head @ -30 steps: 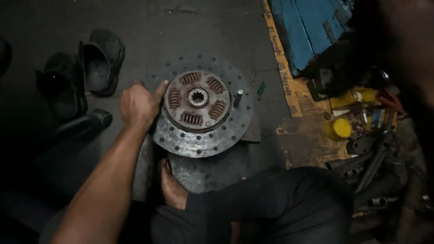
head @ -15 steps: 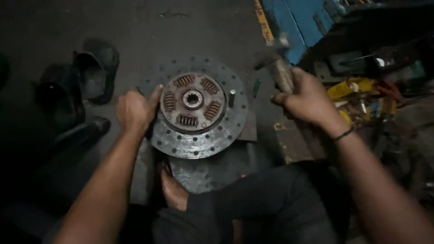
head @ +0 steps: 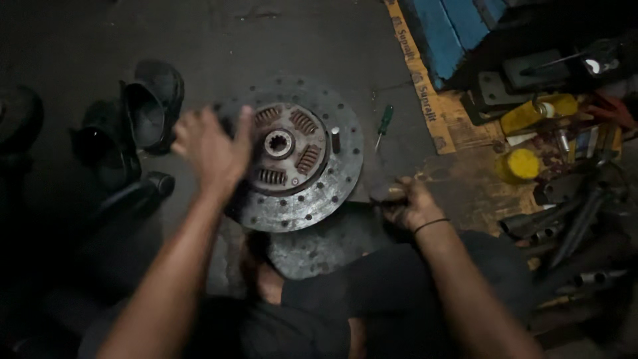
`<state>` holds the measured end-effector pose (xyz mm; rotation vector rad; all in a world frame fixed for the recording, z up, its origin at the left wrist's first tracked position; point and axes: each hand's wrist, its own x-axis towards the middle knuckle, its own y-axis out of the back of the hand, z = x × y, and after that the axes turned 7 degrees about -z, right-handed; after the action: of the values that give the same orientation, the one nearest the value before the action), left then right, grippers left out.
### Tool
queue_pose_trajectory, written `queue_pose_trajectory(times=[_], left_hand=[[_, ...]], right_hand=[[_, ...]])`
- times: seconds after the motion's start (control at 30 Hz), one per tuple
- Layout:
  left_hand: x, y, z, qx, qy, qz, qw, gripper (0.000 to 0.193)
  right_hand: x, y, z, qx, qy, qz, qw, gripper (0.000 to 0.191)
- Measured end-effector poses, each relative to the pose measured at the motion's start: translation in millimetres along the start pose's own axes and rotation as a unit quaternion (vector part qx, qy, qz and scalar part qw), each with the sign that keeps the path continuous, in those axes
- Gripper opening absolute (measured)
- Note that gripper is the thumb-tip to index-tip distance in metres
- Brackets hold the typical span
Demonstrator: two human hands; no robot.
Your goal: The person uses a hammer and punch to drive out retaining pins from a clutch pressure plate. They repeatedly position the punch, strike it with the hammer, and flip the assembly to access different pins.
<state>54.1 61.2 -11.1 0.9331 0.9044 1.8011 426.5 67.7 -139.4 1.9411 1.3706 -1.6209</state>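
1. The left hand (head: 211, 149) lies on the left edge of a round metal disc (head: 292, 156). Its fingers (head: 193, 123) are spread a little and curled over the rim, and the thumb reaches toward the middle of the disc. The hand is blurred, so how firmly it presses cannot be told.
2. The disc lies flat on the dark floor (head: 266, 40), roughly in the middle of the view. It has a rusty centre with a toothed hole (head: 278, 143) and short coil springs (head: 304, 121) set around it, and its grey outer ring is dotted with small holes.
3. A small metal pin (head: 335, 139) stands on the disc, just right of the rusty centre.
4. The right hand (head: 409, 203) is low, just off the disc's lower right edge. Its fingers are pressed together in a fist around a dark thing that shows only in part; what it is cannot be told.
5. A black band (head: 430, 225) circles the right wrist.
6. A second grey plate (head: 319, 246) lies under the near edge of the disc, by the person's bare foot (head: 262, 272).
7. A green-handled screwdriver (head: 383, 126) lies on the floor just right of the disc, apart from both hands.
8. Dark shoes (head: 143, 113) stand at the left, near the left hand.
9. At the right edge are a yellow can (head: 520, 165), a blue box (head: 452, 30) and a heap of dark tools (head: 578, 213).
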Motion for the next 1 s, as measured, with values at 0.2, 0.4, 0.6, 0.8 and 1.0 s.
queue_pose_trajectory(times=[0.2,0.4,0.6,0.8,1.0], left_hand=[[-20,-9,104,0.002,-0.231,-0.148,0.962,0.077],[-28,-19,124,-0.064,-0.213,-0.149,0.964,0.051],[-29,-37,116,-0.088,-0.27,-0.122,0.951,0.042],[-9,-13,96,-0.281,-0.222,-0.039,0.933,0.048],[-9,73,57,-0.692,0.072,-0.09,0.713,0.06]], right_hand=[[10,0,4,-0.124,0.092,-0.154,0.976,0.02],[8,-9,15,-0.279,0.046,-0.035,0.959,0.015],[-6,-18,27,-0.324,0.121,-0.035,0.938,0.031],[-3,-16,29,-0.378,0.081,-0.014,0.922,0.033],[5,-10,27,-0.31,0.125,-0.131,0.933,0.031]])
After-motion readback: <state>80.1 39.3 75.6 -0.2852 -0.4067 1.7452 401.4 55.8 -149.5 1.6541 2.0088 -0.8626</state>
